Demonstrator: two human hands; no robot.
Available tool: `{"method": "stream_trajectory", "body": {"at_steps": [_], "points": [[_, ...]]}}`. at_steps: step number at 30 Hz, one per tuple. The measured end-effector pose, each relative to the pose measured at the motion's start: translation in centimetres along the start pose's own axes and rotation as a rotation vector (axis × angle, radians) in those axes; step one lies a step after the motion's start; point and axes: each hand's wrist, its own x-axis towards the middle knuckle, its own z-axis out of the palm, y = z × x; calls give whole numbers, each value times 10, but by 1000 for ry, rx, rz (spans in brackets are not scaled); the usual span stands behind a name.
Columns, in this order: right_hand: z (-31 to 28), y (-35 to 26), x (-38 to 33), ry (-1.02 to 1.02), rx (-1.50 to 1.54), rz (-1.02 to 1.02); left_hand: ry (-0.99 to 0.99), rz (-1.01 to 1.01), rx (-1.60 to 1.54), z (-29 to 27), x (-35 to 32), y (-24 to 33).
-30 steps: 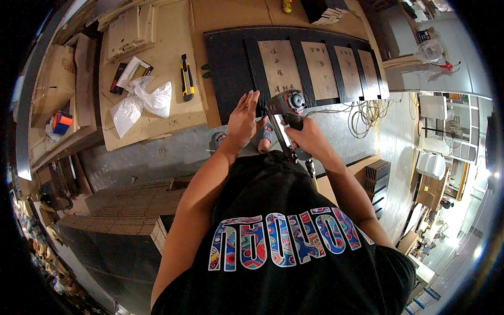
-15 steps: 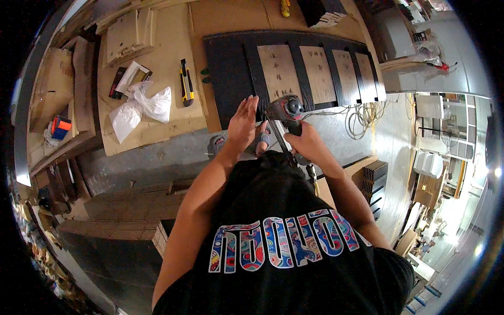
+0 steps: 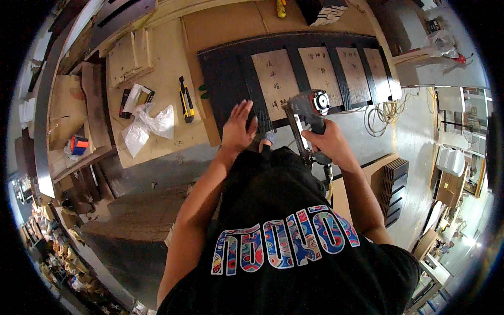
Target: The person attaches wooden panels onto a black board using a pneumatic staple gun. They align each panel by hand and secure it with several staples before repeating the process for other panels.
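In my right hand (image 3: 331, 143) is a dark pneumatic nail gun (image 3: 310, 107), its handle gripped by my closed fingers. The gun's nose is by the near edge of a black slatted panel (image 3: 223, 73). My left hand (image 3: 240, 128) lies at the panel's near left edge, fingers apart and holding nothing; I cannot tell whether it presses on the surface. Black crosswise strips (image 3: 298, 68) divide the panel, and bare wood boards (image 3: 274, 79) with handwritten marks show between them.
To the left, a yellow-black utility knife (image 3: 186, 100), a white plastic bag (image 3: 149, 126) and a small box (image 3: 139, 97) lie on a board. Black slats (image 3: 321, 11) are stacked at the back. A coiled hose (image 3: 386, 118) lies on the floor at right. Dark boards (image 3: 131, 215) are stacked at lower left.
The nail gun in my right hand has moved right, away from my left hand. My left hand has shifted slightly nearer to me, its fingers more spread. The whole view has also shifted a little.
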Motion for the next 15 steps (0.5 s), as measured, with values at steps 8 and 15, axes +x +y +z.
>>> {"method": "stream_trajectory", "body": {"at_steps": [8, 15], "points": [[17, -8, 30, 10, 36, 8, 28, -85, 51, -16, 103, -38], [45, -3, 51, 17, -1, 16, 123, 93, 96, -7, 107, -41]]}}
